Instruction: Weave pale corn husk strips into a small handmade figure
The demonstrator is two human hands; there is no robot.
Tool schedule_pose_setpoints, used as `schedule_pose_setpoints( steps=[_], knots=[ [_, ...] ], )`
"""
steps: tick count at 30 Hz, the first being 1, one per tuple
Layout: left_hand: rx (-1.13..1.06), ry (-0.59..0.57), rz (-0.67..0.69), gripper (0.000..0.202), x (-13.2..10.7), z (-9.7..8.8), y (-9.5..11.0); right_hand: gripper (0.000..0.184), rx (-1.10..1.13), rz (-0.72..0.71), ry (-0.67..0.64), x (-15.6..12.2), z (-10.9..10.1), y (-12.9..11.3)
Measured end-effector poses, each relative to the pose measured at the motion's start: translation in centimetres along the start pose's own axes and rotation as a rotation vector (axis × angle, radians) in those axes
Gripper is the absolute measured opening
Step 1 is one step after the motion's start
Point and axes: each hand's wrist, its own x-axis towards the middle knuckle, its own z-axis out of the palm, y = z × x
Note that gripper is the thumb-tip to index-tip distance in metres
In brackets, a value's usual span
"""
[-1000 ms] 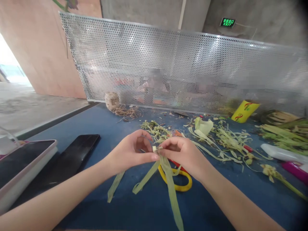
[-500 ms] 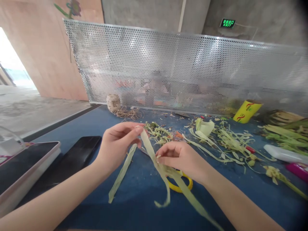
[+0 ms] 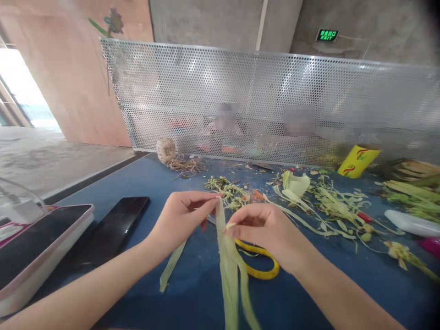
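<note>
Two hands of ours are pinching pale green leaf strips (image 3: 229, 270) above the near middle of the blue table (image 3: 134, 300). With our left hand (image 3: 184, 217) we are holding one upper end between thumb and forefinger; with our right hand (image 3: 266, 229) we are pressing thumb and fingers together around the strips just below and to the right. Both tails are hanging towards the near edge. Such thin strips, we are guessing, could be splitting if we are pulling our hands apart too hard, or slipping if the right pinch is loosening. The yellow scissor handle (image 3: 263, 275) is lying beside the right hand, so a swinging tail could be catching on its loop. We are also leaving a loose strip (image 3: 172, 270) near the left hand, where a sweeping wrist could be dragging it aside.
</note>
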Motion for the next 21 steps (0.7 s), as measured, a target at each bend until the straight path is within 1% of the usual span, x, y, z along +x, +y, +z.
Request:
schedule_pose_setpoints(
  steps=[2, 5, 9, 14, 17, 21],
  knots=[
    [-0.011, -0.04, -0.054, 0.018, -0.2, 0.3, 0.0, 0.018, -0.109, -0.001, 0.086, 0.7, -0.1, 0.7],
    [-0.031, -0.089, -0.073, 0.019, -0.4, 0.7, -0.3, 0.021, -0.149, -0.035, 0.141, 1.3, -0.4, 1.2],
    [-0.076, -0.131, -0.059, 0.02, -0.6, 0.9, -0.6, 0.02, -0.152, -0.082, 0.173, 1.5, -0.3, 1.4],
    [-0.122, -0.16, -0.075, 0.02, -0.9, 0.8, -0.3, 0.025, -0.205, -0.123, 0.228, 1.5, -0.1, 1.6],
    [-0.121, -0.18, -0.066, 0.021, -1.0, 0.9, -0.3, 0.025, -0.242, -0.125, 0.225, 1.5, -0.1, 1.6],
    [-0.102, -0.195, -0.03, 0.023, -1.1, 1.1, -0.4, 0.025, -0.231, -0.109, 0.224, 1.6, -0.3, 1.6]
  ],
)
